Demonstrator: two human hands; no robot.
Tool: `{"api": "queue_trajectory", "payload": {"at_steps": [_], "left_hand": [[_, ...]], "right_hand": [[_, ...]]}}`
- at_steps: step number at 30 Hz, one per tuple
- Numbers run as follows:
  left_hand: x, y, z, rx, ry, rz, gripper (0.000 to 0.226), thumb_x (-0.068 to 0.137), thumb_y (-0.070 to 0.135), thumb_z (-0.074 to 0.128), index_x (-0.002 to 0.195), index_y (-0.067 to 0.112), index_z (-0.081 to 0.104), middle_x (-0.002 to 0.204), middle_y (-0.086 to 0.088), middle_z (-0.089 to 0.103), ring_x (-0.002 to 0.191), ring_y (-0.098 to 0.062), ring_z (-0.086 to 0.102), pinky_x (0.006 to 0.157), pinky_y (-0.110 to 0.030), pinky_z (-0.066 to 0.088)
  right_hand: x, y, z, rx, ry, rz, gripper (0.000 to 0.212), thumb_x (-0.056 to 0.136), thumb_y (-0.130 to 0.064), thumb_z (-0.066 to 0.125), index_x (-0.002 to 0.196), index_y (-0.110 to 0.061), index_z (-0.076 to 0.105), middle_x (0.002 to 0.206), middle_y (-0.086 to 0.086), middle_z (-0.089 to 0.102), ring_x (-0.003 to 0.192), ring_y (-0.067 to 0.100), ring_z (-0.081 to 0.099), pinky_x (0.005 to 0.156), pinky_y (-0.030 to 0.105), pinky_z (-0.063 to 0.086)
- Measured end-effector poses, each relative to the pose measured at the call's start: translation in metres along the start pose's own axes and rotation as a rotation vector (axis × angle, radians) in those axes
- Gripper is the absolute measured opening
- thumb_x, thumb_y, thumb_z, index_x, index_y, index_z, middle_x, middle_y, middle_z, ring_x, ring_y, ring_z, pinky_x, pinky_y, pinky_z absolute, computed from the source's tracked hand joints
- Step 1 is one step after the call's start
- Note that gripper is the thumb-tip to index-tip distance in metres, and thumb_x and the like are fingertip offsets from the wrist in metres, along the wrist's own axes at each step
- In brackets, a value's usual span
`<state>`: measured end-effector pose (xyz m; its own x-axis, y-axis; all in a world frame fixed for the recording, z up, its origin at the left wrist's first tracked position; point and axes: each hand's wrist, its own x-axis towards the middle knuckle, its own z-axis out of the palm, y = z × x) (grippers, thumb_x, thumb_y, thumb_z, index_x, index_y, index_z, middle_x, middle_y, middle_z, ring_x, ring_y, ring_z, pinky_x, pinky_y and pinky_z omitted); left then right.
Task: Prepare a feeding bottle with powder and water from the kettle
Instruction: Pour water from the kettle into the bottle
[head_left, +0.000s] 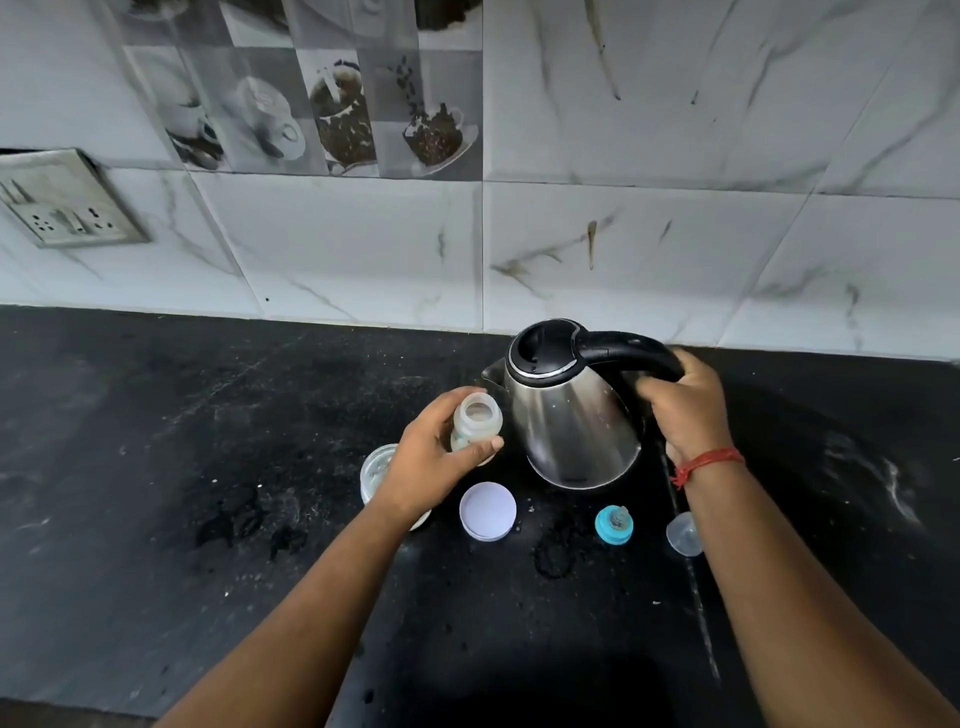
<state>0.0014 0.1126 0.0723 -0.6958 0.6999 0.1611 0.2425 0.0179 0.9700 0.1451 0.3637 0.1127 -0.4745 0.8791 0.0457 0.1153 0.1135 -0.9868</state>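
My left hand (434, 457) holds a small clear feeding bottle (475, 423) upright, its mouth uncovered, just left of the kettle's spout. A steel kettle (571, 421) with a black lid and handle is tilted slightly toward the bottle. My right hand (685, 408) is wrapped around that black handle. The bottle's teal ring with its teat (614, 525) lies on the black counter in front of the kettle. A clear bottle cap (683, 535) lies beside my right forearm. Partly hidden under my left wrist stands an open powder jar (376, 470), and its white lid (487, 512) lies upside down beside it.
The black stone counter (208, 467) runs to a marble-tiled wall behind the kettle. A socket plate (62, 202) is fixed on the wall at far left. Pale powder specks and smears dot the counter around the items.
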Motion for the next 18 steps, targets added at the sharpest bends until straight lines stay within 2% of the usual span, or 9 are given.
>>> {"api": "queue_trajectory", "payload": {"at_steps": [3, 7, 10, 12, 15, 18], "left_hand": [[0.003, -0.008, 0.001, 0.005, -0.006, -0.016, 0.053, 0.078, 0.028, 0.085, 0.128, 0.029, 0.065, 0.125, 0.006, 0.069, 0.118, -0.016, 0.066, 0.101, -0.033, 0.054], [0.007, -0.016, 0.003, 0.011, -0.013, -0.036, 0.054, 0.078, 0.029, 0.085, 0.128, 0.029, 0.065, 0.126, 0.007, 0.069, 0.119, -0.015, 0.066, 0.100, -0.028, 0.053], [0.008, -0.017, 0.004, -0.014, -0.020, -0.056, 0.052, 0.080, 0.024, 0.085, 0.126, 0.033, 0.065, 0.125, 0.012, 0.069, 0.115, -0.008, 0.067, 0.095, -0.021, 0.053], [0.010, -0.017, 0.005, -0.012, -0.028, -0.057, 0.050, 0.081, 0.024, 0.084, 0.125, 0.039, 0.065, 0.125, 0.014, 0.069, 0.116, -0.008, 0.066, 0.096, -0.022, 0.054], [0.013, -0.013, 0.007, -0.027, -0.031, -0.056, 0.048, 0.082, 0.027, 0.083, 0.121, 0.048, 0.064, 0.123, 0.016, 0.069, 0.116, -0.007, 0.066, 0.096, -0.024, 0.055], [0.015, -0.009, 0.010, -0.044, -0.029, -0.052, 0.047, 0.081, 0.034, 0.083, 0.122, 0.049, 0.063, 0.123, 0.015, 0.069, 0.117, -0.008, 0.065, 0.098, -0.026, 0.055]], "right_hand": [[0.005, 0.021, 0.011, 0.042, 0.019, 0.055, 0.044, 0.064, -0.007, 0.065, 0.086, -0.043, 0.077, 0.078, -0.013, 0.077, 0.074, 0.003, 0.071, 0.069, 0.022, 0.054], [0.015, 0.041, 0.018, 0.119, 0.047, 0.103, 0.044, 0.061, -0.004, 0.063, 0.085, -0.037, 0.078, 0.077, -0.014, 0.077, 0.073, 0.001, 0.071, 0.065, 0.017, 0.053], [0.023, 0.054, 0.019, 0.143, 0.045, 0.127, 0.045, 0.062, -0.003, 0.063, 0.087, -0.038, 0.079, 0.079, -0.010, 0.077, 0.077, 0.006, 0.071, 0.069, 0.022, 0.054], [0.029, 0.062, 0.017, 0.160, 0.040, 0.139, 0.045, 0.063, -0.002, 0.063, 0.090, -0.034, 0.079, 0.081, -0.007, 0.077, 0.079, 0.010, 0.071, 0.071, 0.025, 0.055], [0.033, 0.071, 0.010, 0.162, 0.040, 0.152, 0.044, 0.061, -0.002, 0.064, 0.086, -0.034, 0.079, 0.076, -0.009, 0.076, 0.074, 0.007, 0.070, 0.069, 0.026, 0.054], [0.033, 0.078, 0.001, 0.153, 0.022, 0.154, 0.043, 0.064, -0.002, 0.067, 0.091, -0.033, 0.079, 0.085, -0.005, 0.078, 0.082, 0.009, 0.073, 0.072, 0.027, 0.055]]}}
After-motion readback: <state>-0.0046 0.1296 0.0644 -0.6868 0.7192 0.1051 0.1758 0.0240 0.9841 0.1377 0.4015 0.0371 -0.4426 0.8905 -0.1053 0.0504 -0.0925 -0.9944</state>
